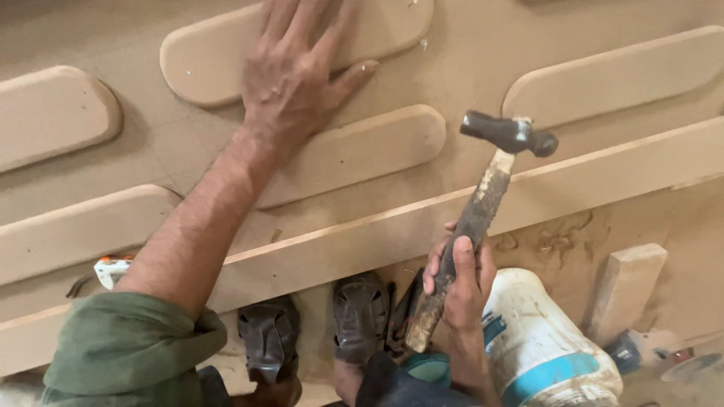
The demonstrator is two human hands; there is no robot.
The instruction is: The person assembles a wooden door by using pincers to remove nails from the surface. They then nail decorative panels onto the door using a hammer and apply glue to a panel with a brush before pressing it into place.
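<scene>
Your left hand (290, 79) lies flat with its fingers (302, 19) spread apart, pressing on a rounded wooden slat (204, 56) at the top of the brown panel (467, 68); your thumb (354, 75) points toward a second slat (369, 147) just below it. Your right hand (461, 279) has its fingers wrapped tight around the worn wooden handle of a hammer (483, 203), gripping near the butt end, so the dark metal head stands above your knuckles, raised over the panel's long edge strip (603, 173). Below your right fingers sits a white and blue plastic tub (539, 347), touching your wrist. Between your two forearms, under the panel's edge, your dark sandals (317, 324) show on the floor, and a small wood block (626, 290) stands beyond the tub.
</scene>
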